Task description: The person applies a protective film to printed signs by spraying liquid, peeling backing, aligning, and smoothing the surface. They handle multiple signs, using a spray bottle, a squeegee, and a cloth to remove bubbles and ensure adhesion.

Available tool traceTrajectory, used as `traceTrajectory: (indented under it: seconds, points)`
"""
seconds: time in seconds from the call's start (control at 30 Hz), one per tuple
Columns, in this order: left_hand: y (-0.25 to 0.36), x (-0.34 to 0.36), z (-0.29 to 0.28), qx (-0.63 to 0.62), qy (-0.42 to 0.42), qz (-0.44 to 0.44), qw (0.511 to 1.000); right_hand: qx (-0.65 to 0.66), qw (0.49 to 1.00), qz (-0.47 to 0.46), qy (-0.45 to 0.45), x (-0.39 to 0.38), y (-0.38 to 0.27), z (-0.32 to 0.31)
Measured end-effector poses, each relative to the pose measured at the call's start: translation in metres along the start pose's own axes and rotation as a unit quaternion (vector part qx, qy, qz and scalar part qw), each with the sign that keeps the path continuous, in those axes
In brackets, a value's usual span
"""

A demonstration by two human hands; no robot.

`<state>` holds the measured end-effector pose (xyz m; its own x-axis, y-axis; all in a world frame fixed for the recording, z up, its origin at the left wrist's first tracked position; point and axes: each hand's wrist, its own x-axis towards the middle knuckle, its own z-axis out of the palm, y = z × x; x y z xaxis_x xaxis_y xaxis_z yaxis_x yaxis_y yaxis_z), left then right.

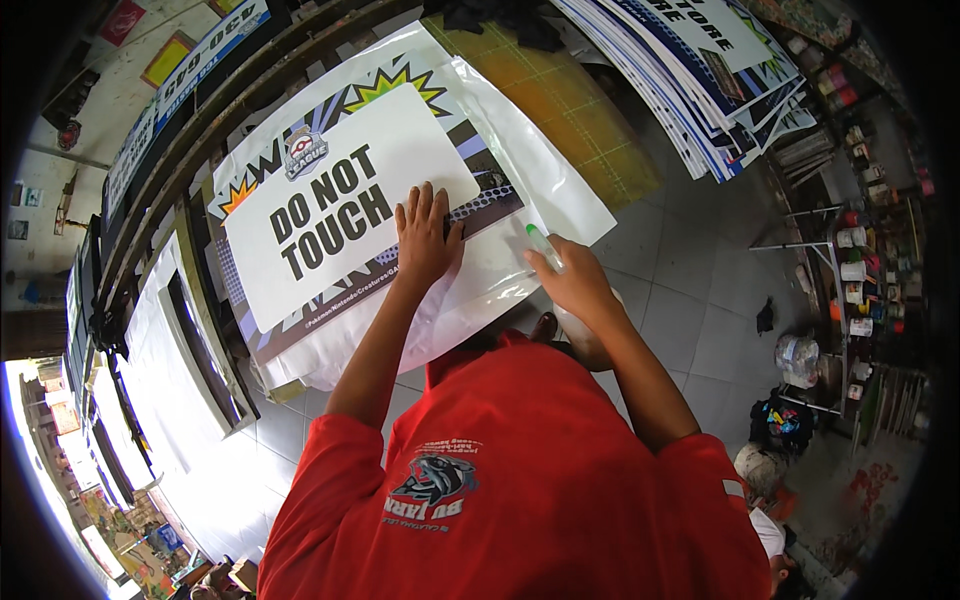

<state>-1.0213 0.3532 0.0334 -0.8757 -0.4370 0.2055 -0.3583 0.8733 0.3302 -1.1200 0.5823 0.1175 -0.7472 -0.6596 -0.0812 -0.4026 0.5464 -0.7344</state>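
A printed sign board (340, 200) with a white panel, black lettering and a comic-burst border lies on a white sheet (560, 190) over the work surface. My left hand (427, 235) presses flat on the lower right corner of the sign, fingers spread. My right hand (570, 280) holds a thin green-and-white tool (543, 245), shaped like a pen or knife, with its tip over the white sheet just right of the sign's edge. I wear a red shirt.
A stack of similar printed boards (720, 80) fans out at the upper right. A yellow-green cutting mat (570, 110) lies beyond the sheet. Long frames (190, 340) lean at the left. Shelves with bottles and cans (860, 270) stand at the right above a tiled floor.
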Motion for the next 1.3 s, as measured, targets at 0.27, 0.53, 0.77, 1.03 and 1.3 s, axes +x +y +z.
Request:
traceTrajectory:
  seconds: [0.27,0.53,0.77,1.03,1.3]
  points:
    - [-0.002,0.000,0.000,0.015,-0.003,0.000,1.000,-0.011,1.000,-0.014,-0.012,-0.013,0.006,0.004]
    - [-0.003,-0.001,0.000,0.019,0.003,0.001,1.000,-0.015,0.999,0.039,-0.027,0.004,-0.012,-0.011]
    - [-0.004,-0.001,0.001,0.023,-0.002,0.004,1.000,-0.014,0.997,0.063,-0.033,0.036,-0.039,-0.014]
    - [-0.002,-0.002,-0.004,0.003,-0.005,-0.004,1.000,-0.058,0.996,0.057,-0.040,0.069,-0.054,-0.010]
    - [-0.002,-0.003,-0.009,-0.014,-0.018,-0.010,1.000,-0.064,0.997,0.035,-0.029,0.093,-0.056,-0.002]
